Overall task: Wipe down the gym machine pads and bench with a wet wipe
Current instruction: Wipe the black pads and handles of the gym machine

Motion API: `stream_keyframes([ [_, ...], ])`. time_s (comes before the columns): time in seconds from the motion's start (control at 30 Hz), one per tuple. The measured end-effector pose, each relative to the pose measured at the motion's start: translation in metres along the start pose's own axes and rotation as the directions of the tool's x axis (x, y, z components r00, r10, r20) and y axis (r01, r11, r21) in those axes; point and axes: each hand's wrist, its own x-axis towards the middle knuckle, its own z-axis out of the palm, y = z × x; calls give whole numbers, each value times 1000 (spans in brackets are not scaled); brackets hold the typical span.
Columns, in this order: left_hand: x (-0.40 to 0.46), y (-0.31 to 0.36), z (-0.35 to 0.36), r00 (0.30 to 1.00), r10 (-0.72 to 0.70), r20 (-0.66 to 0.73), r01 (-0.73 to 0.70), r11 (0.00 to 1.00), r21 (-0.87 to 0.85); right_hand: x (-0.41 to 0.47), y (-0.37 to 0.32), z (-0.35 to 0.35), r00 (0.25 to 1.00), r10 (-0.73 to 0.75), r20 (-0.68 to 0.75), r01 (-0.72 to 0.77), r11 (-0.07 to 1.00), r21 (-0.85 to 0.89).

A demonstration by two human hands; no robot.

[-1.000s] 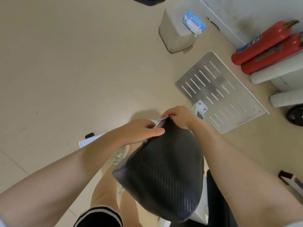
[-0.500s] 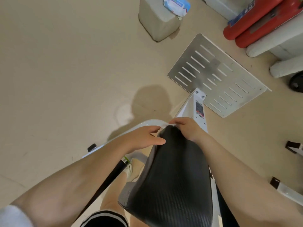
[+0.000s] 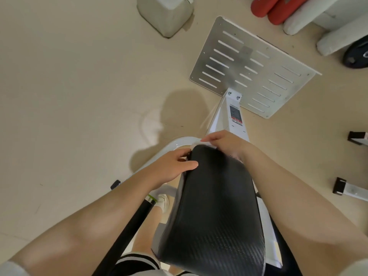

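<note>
Our right hand (image 3: 225, 144) pinches the thin white wet wipe (image 3: 201, 144) on the black carbon-weave machine pad (image 3: 217, 206); left hand (image 3: 173, 166) grips its edge. We should press firmly, overlapping strokes.

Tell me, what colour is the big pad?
Black, with a woven carbon-fibre-like pattern on the pad; the head view shows it.

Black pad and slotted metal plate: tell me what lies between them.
In the head view, the right hand with a white wipe sits at the black pad top; beyond, the white frame post reaches the slotted metal plate.
</note>
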Motion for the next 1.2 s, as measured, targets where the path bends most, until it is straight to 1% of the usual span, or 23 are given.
stream_keyframes([
  [0.1,0,1,0,1000,7,-6,-7,1000,22,-14,37,-14,991,108,-76,-108,994,-3],
  [0.17,1,4,1,1000,12,-15,-11,998,64,-27,53,-20,981,154,-115,-146,987,73],
  [0.27,-1,13,4,998,34,-61,-23,984,175,-30,53,-19,971,157,-181,-107,960,258],
  [0.33,-2,18,5,992,75,-98,-43,955,295,-23,46,-14,981,107,-163,-47,941,336],
  [0.4,-2,22,6,985,138,-101,-85,908,411,-19,47,-11,991,40,-128,7,940,341],
  [0.43,-2,24,7,981,167,-94,-106,881,461,-22,51,-13,991,29,-128,15,942,335],
  [0.5,-2,27,9,976,201,-83,-126,836,534,-36,69,-16,985,54,-164,1,949,317],
  [0.53,-3,29,12,974,214,-78,-135,817,561,-44,83,-16,976,87,-201,-14,940,340],
  [0.6,-3,31,19,969,236,-66,-148,777,612,-61,110,-10,948,186,-259,-46,883,467],
  [0.67,-2,34,28,964,260,-50,-166,741,651,-70,125,4,922,288,-257,-72,782,619],
  [0.73,-2,39,38,958,283,-37,-187,719,669,-69,129,13,895,369,-250,-77,681,729],
  [0.8,-3,46,46,954,299,-25,-203,705,679,-67,126,15,874,418,-250,-60,601,797],
  [0.87,-7,52,54,953,303,-13,-211,695,688,-69,120,16,875,423,-237,-10,505,863],
  [0.9,-9,54,58,955,298,-9,-209,689,694,-73,117,17,877,418,-238,6,484,875],
  [1.0,-18,58,69,963,268,0,-189,678,711,-104,113,22,868,436,-239,-17,507,862],
  [1.03,-21,59,73,966,258,4,-183,674,716,-119,115,25,874,429,-228,-24,507,862],
  [1.1,-26,60,83,964,267,22,-199,660,724,-147,117,32,902,370,-222,6,505,863],
  [1.17,-33,60,94,955,293,53,-237,641,730,-159,117,40,903,328,-279,53,558,828],
  [1.2,-36,60,100,952,297,76,-254,625,738,-157,114,44,879,343,-330,71,591,804],
])
